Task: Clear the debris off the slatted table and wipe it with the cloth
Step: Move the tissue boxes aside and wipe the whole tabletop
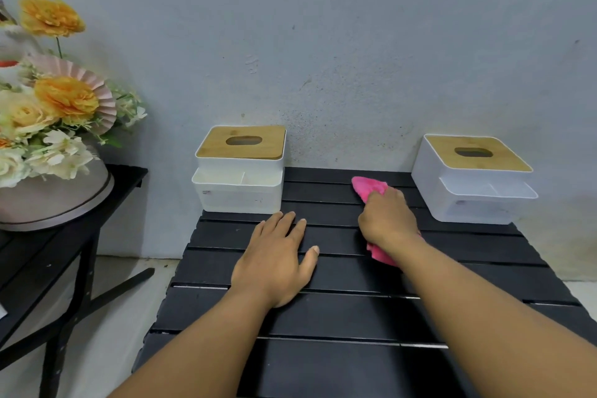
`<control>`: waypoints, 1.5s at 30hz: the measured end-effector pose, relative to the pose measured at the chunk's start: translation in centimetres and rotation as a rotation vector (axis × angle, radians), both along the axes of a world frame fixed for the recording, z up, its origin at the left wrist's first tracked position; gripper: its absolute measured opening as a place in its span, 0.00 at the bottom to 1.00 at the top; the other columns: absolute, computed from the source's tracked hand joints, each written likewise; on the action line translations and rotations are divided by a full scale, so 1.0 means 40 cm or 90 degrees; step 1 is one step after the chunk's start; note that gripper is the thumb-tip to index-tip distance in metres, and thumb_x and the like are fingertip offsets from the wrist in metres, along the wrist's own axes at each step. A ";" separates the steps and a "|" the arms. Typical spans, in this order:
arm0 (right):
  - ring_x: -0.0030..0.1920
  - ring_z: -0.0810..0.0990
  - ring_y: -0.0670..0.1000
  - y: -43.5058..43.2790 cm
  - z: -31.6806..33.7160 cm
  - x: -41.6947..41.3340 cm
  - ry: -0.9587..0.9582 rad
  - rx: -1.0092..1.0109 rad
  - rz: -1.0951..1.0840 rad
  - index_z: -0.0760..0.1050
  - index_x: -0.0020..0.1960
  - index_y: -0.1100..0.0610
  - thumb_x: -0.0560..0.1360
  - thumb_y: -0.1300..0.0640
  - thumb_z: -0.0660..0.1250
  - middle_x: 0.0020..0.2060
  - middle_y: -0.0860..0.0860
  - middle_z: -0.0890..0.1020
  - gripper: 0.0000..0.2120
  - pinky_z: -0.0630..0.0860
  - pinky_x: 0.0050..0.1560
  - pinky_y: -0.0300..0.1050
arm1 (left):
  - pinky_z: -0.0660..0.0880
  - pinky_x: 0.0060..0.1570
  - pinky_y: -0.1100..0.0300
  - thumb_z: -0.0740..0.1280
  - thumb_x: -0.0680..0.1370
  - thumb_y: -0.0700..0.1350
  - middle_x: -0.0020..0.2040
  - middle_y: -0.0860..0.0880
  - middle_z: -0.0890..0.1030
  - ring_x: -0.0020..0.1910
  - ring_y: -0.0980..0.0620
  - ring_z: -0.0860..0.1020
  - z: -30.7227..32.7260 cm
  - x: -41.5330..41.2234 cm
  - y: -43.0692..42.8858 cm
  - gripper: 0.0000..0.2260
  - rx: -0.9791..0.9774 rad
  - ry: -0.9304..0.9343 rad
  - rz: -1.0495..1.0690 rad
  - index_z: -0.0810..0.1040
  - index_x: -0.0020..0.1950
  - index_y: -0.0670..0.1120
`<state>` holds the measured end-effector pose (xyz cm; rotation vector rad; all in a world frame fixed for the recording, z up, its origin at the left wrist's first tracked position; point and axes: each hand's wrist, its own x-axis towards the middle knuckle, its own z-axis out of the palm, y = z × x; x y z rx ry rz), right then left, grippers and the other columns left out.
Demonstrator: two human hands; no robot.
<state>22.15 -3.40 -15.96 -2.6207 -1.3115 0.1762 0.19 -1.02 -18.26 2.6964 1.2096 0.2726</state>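
Observation:
A black slatted table (339,310) fills the lower middle of the view. My right hand (387,220) grips a pink cloth (368,187) and holds it down on the far slats, between the two boxes. One end of the cloth sticks out beyond my fingers, another end shows under my wrist. My left hand (277,258) rests flat on the table with straight fingers, left of the cloth. I see no loose debris on the slats.
Two white tissue boxes with wooden lids stand at the table's back corners, one on the left (240,168) and one on the right (471,178). A grey wall rises behind. A second black table (48,268) at left bears a flower arrangement (55,113).

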 end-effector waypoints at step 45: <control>0.75 0.59 0.45 -0.287 -0.003 -0.034 0.061 0.033 0.153 0.66 0.72 0.44 0.75 0.62 0.55 0.76 0.39 0.56 0.28 0.70 0.65 0.48 | 0.63 0.69 0.54 0.52 0.81 0.60 0.70 0.48 0.70 0.69 0.48 0.64 0.011 0.002 -0.007 0.25 0.056 0.008 -0.015 0.69 0.73 0.48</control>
